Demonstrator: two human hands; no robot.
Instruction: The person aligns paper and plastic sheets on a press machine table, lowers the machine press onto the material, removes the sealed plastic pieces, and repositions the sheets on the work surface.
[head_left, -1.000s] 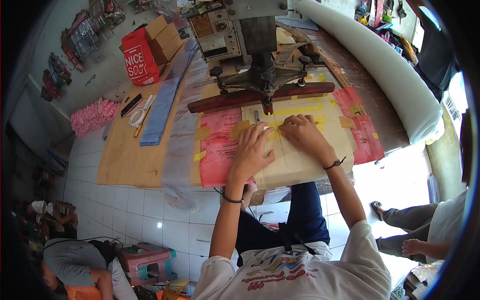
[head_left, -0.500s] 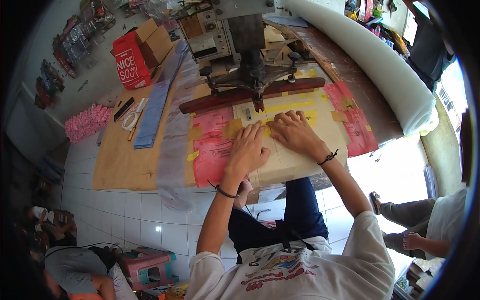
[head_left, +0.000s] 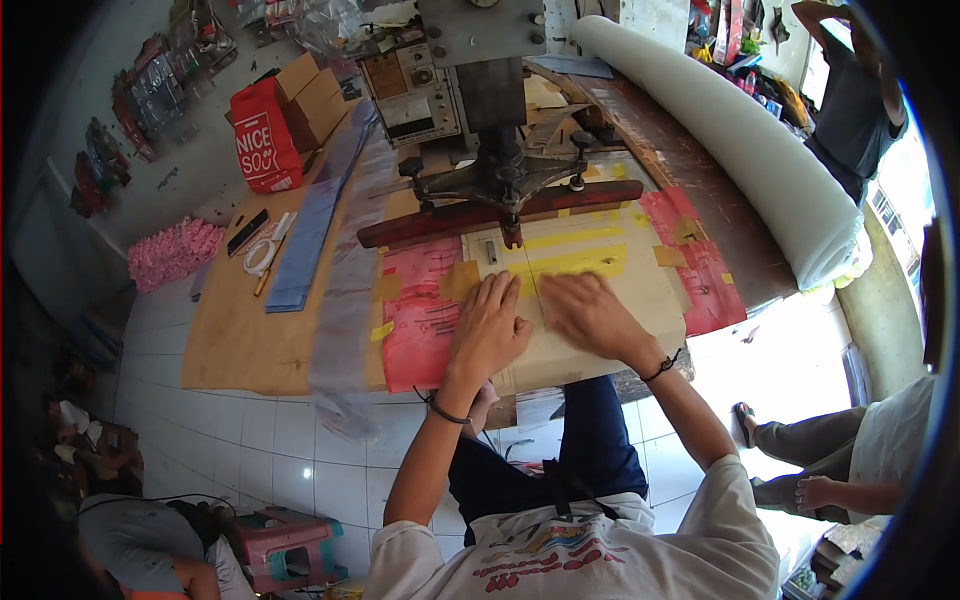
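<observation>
My left hand (head_left: 488, 325) lies with its fingers stretched out on the tan board (head_left: 620, 340), beside a tan tape patch on the red sheet (head_left: 425, 345). To its right, my right hand (head_left: 592, 318) is over the same board, below the yellow tape strips (head_left: 575, 240); its fingers are partly smeared by motion but look stretched out and hold nothing I can see. A small metal piece (head_left: 491, 252) lies on the board ahead of my left hand. Above the board hangs the press machine's dark red bar (head_left: 440, 227).
A control box (head_left: 412, 95) sits behind the bar. Blue strips (head_left: 305, 245), clear plastic film (head_left: 345, 300) and a white tape roll (head_left: 262, 252) lie on the left. A white foam roll (head_left: 740, 140) runs along the right. Another person (head_left: 830, 450) is at the right.
My right hand has moved down toward me, away from the yellow strips, and its fingers have straightened. My left hand stays on the board. The whole view has shifted slightly.
</observation>
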